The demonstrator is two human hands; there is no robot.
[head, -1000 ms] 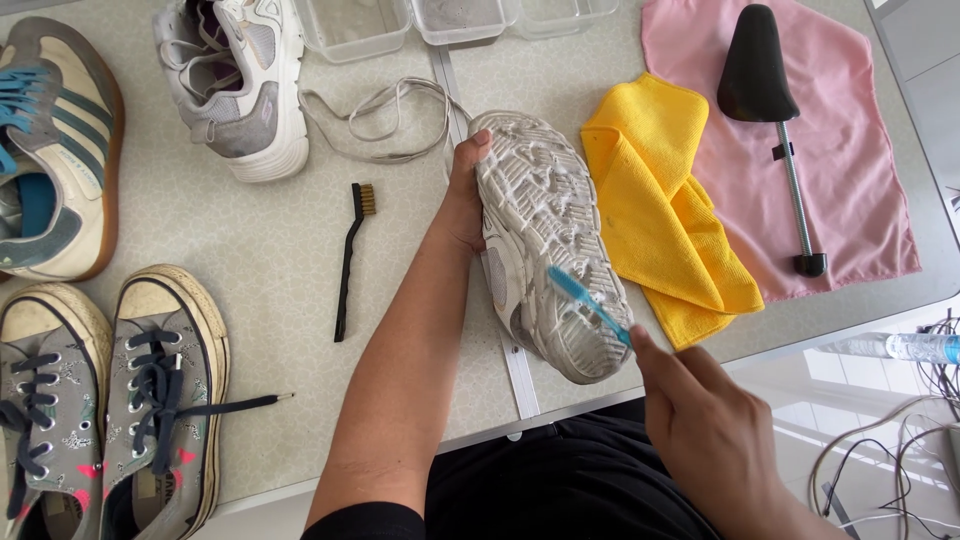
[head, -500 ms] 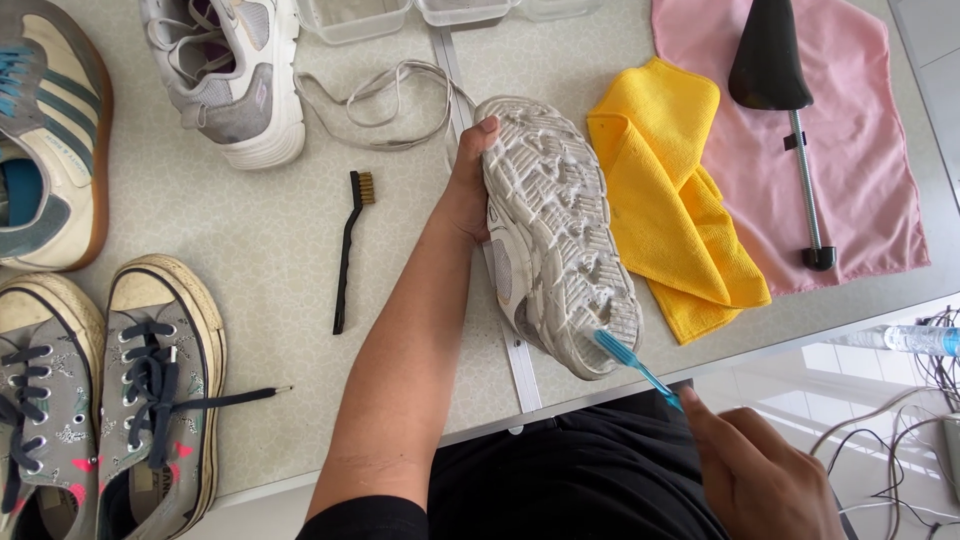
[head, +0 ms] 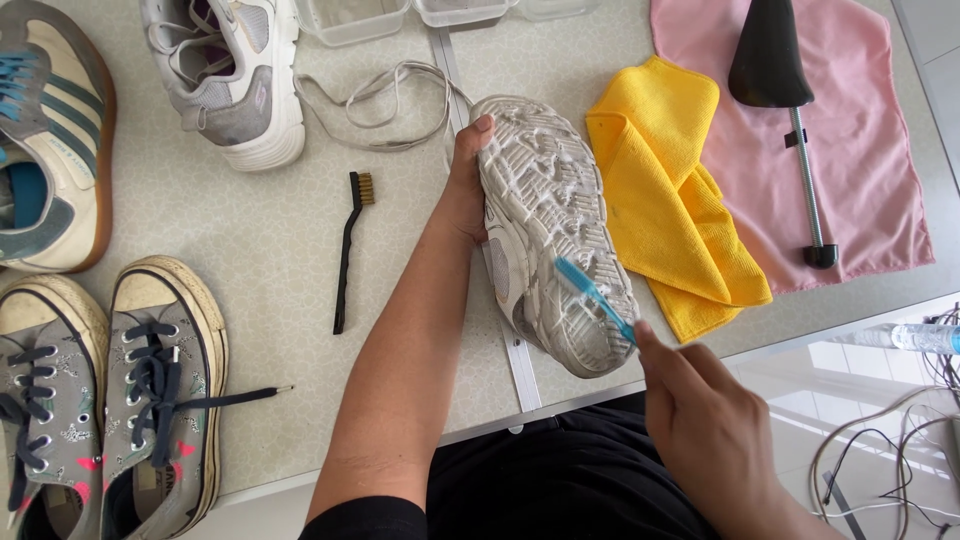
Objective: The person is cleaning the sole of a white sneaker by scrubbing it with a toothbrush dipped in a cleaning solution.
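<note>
I'm watching the left hand (head: 466, 195) gripping the grey sneaker (head: 550, 235) at frame centre, fingers wrapping its side, sole turned up and foamy. The right hand (head: 715, 430), lower right, is pinching a blue toothbrush (head: 595, 298) between its fingertips, bristles lying on the sole. A yellow cloth (head: 675, 215) is sitting just right of the shoe.

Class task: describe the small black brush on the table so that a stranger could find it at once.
Start at the pale speckled table. Left of the person's left forearm lies a thin black brush, apart from every shoe. Its small brass-coloured bristle head sets it apart from the blue toothbrush.
</note>
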